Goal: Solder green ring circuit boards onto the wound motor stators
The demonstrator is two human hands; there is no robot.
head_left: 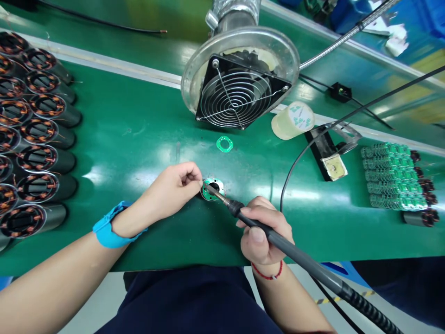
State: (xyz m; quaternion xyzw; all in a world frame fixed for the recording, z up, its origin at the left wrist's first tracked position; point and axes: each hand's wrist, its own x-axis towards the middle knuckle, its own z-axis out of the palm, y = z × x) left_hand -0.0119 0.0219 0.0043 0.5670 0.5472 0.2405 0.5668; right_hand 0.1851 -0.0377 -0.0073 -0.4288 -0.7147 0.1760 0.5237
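Note:
My right hand (266,229) is wrapped round a soldering iron (278,241). Its tip reaches onto a round green circuit board (207,193) with a dark centre, which seems to sit on an upright cylinder seen from above. Close against the board's left edge, my left hand (177,189) is closed in a pinch; what lies between thumb and finger is too small to name. A blue strap is round the left wrist. Behind the board, a loose green ring-shaped circuit board (229,149) lies flat on the green tabletop (139,139).
Overhead hangs a fume extractor fan (236,99). Rows of motor stators (38,157) with copper windings fill the left side. To the right are a tape roll (294,120), a soldering iron stand (328,155) with a sponge, and stacked green boards (392,176). The iron's cable (302,155) arcs across.

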